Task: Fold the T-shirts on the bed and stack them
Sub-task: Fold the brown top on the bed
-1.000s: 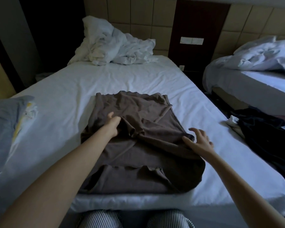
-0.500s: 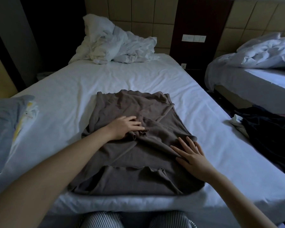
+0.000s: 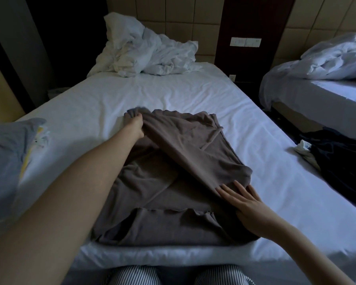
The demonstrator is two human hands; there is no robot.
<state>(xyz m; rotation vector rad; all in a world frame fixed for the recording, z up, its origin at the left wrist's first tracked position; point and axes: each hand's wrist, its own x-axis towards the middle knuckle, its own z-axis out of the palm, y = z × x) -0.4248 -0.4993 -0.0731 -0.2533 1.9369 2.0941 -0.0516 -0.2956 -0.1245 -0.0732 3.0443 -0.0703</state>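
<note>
A dim twin-bed room, white sheet on the bed (image 3: 193,95): a brown T-shirt (image 3: 169,186) lies part-folded at the near edge. The left hand (image 3: 135,125) grips its far-left corner in curled fingers, lifted off the sheet. The right hand (image 3: 245,202) presses flat, fingers straight and spread, on the near-right fold. A hard pull could drag the cloth from under that palm and skew the fold.
</note>
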